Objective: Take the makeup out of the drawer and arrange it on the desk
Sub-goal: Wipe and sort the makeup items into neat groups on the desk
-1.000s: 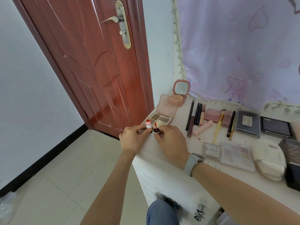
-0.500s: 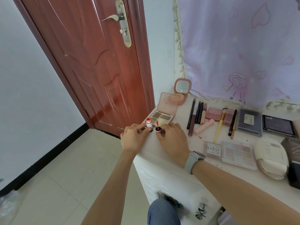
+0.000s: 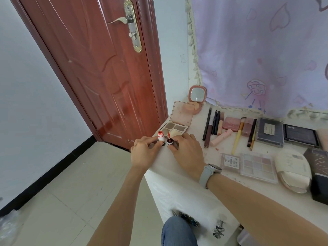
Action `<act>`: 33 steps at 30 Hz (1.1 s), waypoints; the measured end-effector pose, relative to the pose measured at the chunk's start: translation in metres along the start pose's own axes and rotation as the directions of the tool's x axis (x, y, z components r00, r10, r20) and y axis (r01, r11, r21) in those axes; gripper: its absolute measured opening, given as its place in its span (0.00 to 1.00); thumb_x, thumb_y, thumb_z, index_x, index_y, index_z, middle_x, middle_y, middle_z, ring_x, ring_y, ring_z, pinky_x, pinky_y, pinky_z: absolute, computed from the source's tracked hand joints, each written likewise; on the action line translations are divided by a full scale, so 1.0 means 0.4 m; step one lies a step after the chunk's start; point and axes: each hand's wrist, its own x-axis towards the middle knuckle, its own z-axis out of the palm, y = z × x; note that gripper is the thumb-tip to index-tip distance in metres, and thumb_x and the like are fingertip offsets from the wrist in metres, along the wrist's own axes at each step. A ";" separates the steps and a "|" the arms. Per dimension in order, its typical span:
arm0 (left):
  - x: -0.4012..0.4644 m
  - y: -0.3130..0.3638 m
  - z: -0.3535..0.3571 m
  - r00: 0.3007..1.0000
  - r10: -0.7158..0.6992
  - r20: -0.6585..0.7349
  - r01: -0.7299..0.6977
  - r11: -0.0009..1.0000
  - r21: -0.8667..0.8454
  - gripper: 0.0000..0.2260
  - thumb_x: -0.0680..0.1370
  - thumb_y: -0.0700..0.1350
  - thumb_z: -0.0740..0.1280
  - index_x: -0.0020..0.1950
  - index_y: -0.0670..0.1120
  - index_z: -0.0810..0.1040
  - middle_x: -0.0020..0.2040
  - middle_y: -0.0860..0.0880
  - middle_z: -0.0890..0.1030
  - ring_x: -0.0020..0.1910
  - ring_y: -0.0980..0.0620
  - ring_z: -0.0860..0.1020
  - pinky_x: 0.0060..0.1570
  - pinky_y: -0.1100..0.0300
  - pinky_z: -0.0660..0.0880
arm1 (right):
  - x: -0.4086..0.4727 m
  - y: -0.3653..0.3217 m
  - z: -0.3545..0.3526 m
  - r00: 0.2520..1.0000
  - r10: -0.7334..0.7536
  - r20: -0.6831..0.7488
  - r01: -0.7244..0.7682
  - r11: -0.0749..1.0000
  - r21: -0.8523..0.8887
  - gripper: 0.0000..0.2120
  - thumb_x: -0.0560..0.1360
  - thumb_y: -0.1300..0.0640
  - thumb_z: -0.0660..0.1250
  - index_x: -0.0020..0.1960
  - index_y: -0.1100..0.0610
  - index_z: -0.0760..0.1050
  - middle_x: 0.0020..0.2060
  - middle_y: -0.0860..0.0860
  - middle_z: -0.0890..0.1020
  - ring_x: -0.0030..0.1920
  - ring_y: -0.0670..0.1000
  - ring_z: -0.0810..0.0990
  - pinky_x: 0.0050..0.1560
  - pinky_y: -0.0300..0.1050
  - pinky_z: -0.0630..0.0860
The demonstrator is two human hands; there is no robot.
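Centrally, just below mid-frame, the left hand [image 3: 144, 153] has its grip closed on a small lip-gloss tube [image 3: 160, 136] with a white body and red-orange open top, held upright between thumb and fingertips at the desk's [image 3: 179, 167] near-left corner. Just to its right, the right hand [image 3: 187, 153] pinches the dark cap [image 3: 169, 141], whose red applicator wand [image 3: 168, 134] points straight up; tube and cap stand side by side, close but apart. A grey watch [image 3: 209, 174] sits on the right wrist. Directly behind the fingers lies an open brow palette [image 3: 174, 127] with its pink lid raised, and behind that a round pink compact mirror [image 3: 197, 96]. Rightward across the frame lie pencils and tubes [image 3: 213, 125], a yellow-handled brush [image 3: 238, 135], a pastel eyeshadow palette [image 3: 257, 165], dark palettes [image 3: 269, 132] and a cream pouch [image 3: 292, 172]. A red-brown door [image 3: 99, 68] fills the upper left.
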 end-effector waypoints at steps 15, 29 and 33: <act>-0.024 -0.002 -0.004 1.000 0.002 0.002 -0.002 1.000 -0.002 0.13 0.75 0.52 0.68 0.58 0.52 0.80 0.54 0.51 0.79 0.59 0.48 0.72 0.63 0.47 0.64 | -0.008 0.004 0.004 1.000 -0.008 0.010 0.007 1.000 0.023 0.15 0.75 0.48 0.61 0.57 0.56 0.75 0.52 0.53 0.76 0.56 0.55 0.69 0.55 0.47 0.65; -0.208 0.132 0.132 0.865 0.462 -0.194 -0.455 0.887 0.083 0.09 0.72 0.41 0.67 0.49 0.42 0.82 0.48 0.46 0.82 0.49 0.46 0.79 0.49 0.56 0.73 | 0.058 0.177 -0.164 0.981 -0.133 0.138 0.179 0.893 -0.413 0.19 0.78 0.49 0.55 0.66 0.53 0.70 0.60 0.55 0.72 0.61 0.56 0.67 0.57 0.50 0.65; -0.209 0.140 0.155 0.881 0.464 -0.098 -0.437 0.875 0.209 0.09 0.69 0.43 0.69 0.47 0.46 0.84 0.48 0.50 0.83 0.48 0.47 0.80 0.51 0.54 0.74 | 0.079 0.185 -0.145 0.967 -0.089 0.237 0.209 0.808 -0.551 0.21 0.79 0.45 0.50 0.65 0.53 0.70 0.63 0.55 0.70 0.64 0.58 0.64 0.58 0.52 0.64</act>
